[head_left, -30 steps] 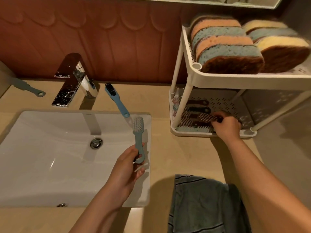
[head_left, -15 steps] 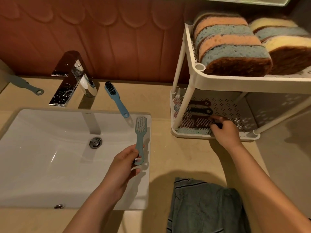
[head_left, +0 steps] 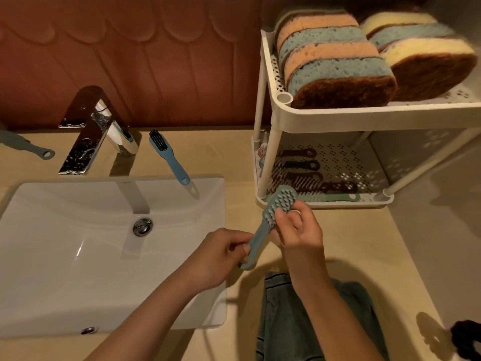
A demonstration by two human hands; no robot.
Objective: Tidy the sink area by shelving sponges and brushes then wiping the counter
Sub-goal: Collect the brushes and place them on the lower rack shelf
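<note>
Counter [head_left: 351, 243] between sink [head_left: 65, 243] and rack [head_left: 338, 118]: brush [head_left: 263, 225] held above it, left hand [head_left: 221, 254] pinching the handle end, right hand [head_left: 299, 230] gripping the head. Likely light and stiff; best taken by the handle.

open counter [head_left: 364, 243] before rack [head_left: 364, 118], brushes [head_left: 299, 175] crowding lower shelf [head_left: 346, 162] left, corner post [head_left: 270, 157] in front

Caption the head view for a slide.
Left hand and right hand hold a teal brush before the rack of brushes and sponges.
</note>
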